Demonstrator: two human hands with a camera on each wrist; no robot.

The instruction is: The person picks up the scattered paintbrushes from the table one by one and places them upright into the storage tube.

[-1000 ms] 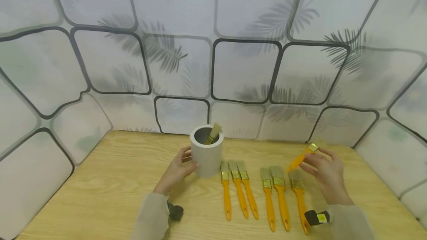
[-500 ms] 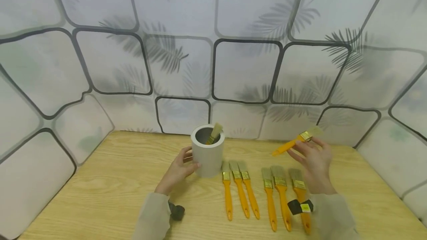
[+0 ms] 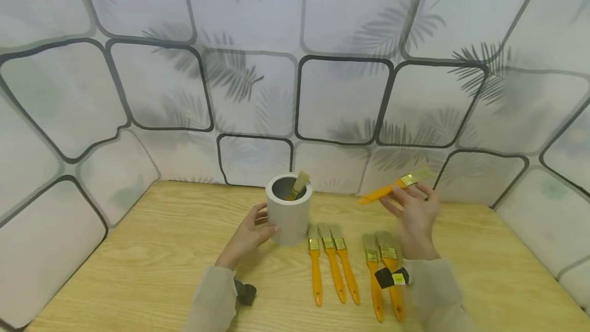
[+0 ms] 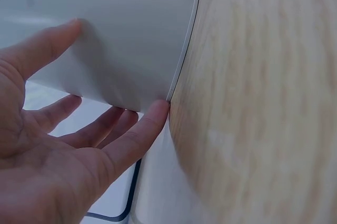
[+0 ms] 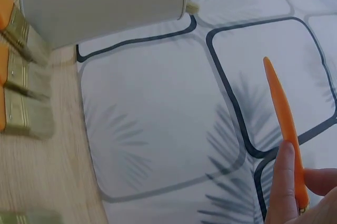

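A white cylindrical pot point(image 3: 289, 227) stands upright on the table, and a paintbrush point(image 3: 300, 183) leans inside it, bristles up past the rim. My left hand point(image 3: 247, 238) holds the pot from its left side; in the left wrist view the thumb lies on the pot wall point(image 4: 131, 34), with a fingertip right at its base. Raised above the table on the right, my right hand point(image 3: 417, 214) pinches another paintbrush point(image 3: 387, 190). Its bristles point right and its orange handle point(image 5: 283, 105) points left toward the pot, tip free.
Three paintbrushes point(image 3: 316, 275) lie side by side just right of the pot, handles toward me. Further right lie more paintbrushes point(image 3: 374, 286), partly covered by the right wrist camera and sleeve. A patterned wall point(image 3: 341, 101) rises behind the wooden table point(image 3: 152, 250).
My right hand has carried its paintbrush left and upward, tilting the handle closer to level. The right sleeve now covers the rightmost lying brush. My left hand stays on the pot.
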